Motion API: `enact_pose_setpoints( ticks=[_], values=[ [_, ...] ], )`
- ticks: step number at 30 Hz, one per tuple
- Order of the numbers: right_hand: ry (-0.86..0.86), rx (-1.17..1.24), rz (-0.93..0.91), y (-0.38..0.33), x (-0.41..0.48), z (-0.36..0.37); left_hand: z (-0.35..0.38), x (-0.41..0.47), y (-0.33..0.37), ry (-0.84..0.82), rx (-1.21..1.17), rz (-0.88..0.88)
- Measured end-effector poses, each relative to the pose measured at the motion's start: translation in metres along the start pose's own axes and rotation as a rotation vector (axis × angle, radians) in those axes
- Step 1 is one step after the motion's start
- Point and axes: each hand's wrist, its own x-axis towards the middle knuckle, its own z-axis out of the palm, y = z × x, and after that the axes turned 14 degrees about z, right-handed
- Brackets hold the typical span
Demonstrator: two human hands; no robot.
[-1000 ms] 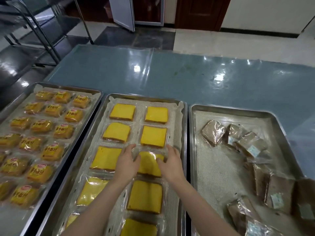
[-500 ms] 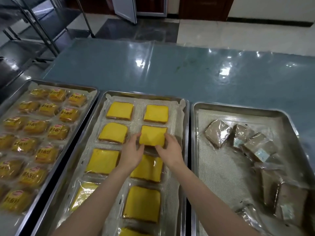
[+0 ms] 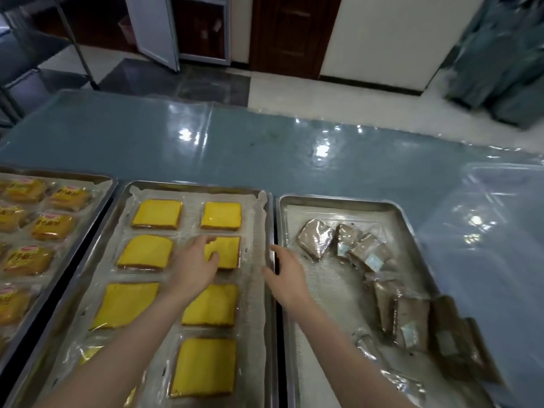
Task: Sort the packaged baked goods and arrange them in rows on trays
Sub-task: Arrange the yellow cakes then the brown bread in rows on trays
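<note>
Three metal trays lie side by side on the blue table. The middle tray (image 3: 194,187) holds flat yellow cake packs in two columns. My left hand (image 3: 195,263) rests with spread fingers on the left edge of the second yellow pack in the right column (image 3: 228,250), not gripping it. My right hand (image 3: 284,273) hovers open over the seam between the middle tray and the right tray (image 3: 338,201), holding nothing. The right tray carries a loose heap of brown bread packs (image 3: 316,238) along its right side. The left tray (image 3: 103,184) shows rows of small orange-wrapped buns (image 3: 53,226).
A clear plastic sheet or bag (image 3: 488,219) lies on the blue table (image 3: 265,148) to the right of the trays. Metal racks (image 3: 35,54) stand at the far left, and a white door (image 3: 156,28) and dark covered bins (image 3: 500,60) are beyond the table.
Both hands slid a yellow pack up the right column and let go. My right hand has moved right to the tray seam; my left hand stays on the pack. The camera tilted up.
</note>
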Motion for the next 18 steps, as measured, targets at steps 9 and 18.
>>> enact_pose_setpoints(
  ticks=[9, 18],
  values=[
    [0.127, -0.17, 0.127, 0.064, -0.006, -0.112, 0.058, 0.01, 0.106, -0.107, -0.274, 0.094],
    [0.111, -0.21, 0.022, 0.082, 0.092, -0.152, 0.147, 0.039, 0.148, -0.139, -0.272, -0.169]
  ],
)
